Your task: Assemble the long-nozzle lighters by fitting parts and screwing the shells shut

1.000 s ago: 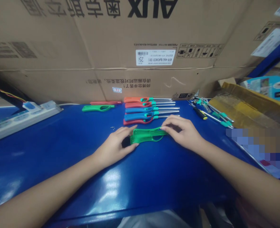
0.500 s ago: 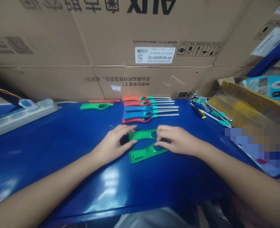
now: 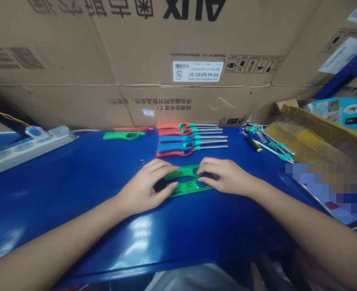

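Two green lighter shell halves lie side by side on the blue table, insides up. The far shell half and the near shell half are almost touching along their length. My left hand is at their left ends, fingers on the far half and thumb on the near one. At the looped ends, my right hand grips both halves between fingers and thumb. Its fingertips partly cover the finger loops. Beyond them lies a row of assembled lighters, among them a blue lighter and an orange lighter.
A green lighter handle lies at the back left, near a white power strip. Tiny metal pins rest left of the lighters. A screwdriver and metal lighter tubes are at right. A large cardboard box stands behind.
The near shell half has moved away from me and swung parallel to the far half, closing the gap. My left thumb now rests on it.
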Tool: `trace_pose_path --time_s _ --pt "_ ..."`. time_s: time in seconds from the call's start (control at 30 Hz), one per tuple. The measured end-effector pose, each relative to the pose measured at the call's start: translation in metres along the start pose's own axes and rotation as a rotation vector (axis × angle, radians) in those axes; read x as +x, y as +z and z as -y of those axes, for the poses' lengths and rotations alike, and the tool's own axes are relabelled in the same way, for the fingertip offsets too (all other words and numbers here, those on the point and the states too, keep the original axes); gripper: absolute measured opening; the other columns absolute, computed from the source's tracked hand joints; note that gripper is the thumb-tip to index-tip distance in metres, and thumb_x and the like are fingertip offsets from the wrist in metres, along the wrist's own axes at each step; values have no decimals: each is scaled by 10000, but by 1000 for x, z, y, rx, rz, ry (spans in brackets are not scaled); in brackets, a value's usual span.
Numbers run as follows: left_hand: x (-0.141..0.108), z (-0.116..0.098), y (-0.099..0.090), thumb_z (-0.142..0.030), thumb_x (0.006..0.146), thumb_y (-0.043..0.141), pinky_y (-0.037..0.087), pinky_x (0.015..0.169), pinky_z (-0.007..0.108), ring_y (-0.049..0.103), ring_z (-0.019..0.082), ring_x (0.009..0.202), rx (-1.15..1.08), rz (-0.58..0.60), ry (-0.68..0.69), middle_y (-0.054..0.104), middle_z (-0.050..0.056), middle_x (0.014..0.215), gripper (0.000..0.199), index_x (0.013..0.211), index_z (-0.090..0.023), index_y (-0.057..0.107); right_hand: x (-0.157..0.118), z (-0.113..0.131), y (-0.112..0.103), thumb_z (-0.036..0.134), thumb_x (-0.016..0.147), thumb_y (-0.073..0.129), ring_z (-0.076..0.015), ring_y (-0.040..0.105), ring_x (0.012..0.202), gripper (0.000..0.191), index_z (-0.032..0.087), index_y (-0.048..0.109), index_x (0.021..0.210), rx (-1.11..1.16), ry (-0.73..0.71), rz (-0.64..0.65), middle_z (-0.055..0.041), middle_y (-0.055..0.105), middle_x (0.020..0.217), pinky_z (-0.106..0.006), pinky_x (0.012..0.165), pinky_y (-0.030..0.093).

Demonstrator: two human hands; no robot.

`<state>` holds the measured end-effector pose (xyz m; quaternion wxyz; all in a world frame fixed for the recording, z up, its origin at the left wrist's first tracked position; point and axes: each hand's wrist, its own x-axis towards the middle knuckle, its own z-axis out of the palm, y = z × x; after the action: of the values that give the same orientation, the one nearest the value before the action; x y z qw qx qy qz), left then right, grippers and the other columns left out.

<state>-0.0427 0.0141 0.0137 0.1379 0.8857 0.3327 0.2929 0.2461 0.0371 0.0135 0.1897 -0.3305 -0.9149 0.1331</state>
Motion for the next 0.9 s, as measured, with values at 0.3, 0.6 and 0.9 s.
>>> trace_pose_path --time_s 0.3,0.6,0.9 --pt "1 2 1 -207 933 578 561 919 403 642 230 1032 -31 52 -31 699 91 1089 265 1174 -183 686 0 4 1 335 970 620 -101 603 674 147 232 701 1037 2 14 -31 -27 697 1060 -245 636 463" --pt "0 -3 -2 -229 951 571 536 995 397 626 234 1130 -12 41 -15 669 99 1203 269 1191 -193 686 -20 -68 -75 330 938 557 -259 670 922 232 188 734 988 -425 584 -365 -113 712 1058 -366 797 499" --pt "-3 -7 -1 -301 960 612 505 1088 439 590 249 1282 11 194 56 639 77 1380 373 1330 -253 618 -51 -118 -98 156 759 700 -268 688 783 180 139 759 928 -460 1090 -95 -142 745 863 -323 663 453"
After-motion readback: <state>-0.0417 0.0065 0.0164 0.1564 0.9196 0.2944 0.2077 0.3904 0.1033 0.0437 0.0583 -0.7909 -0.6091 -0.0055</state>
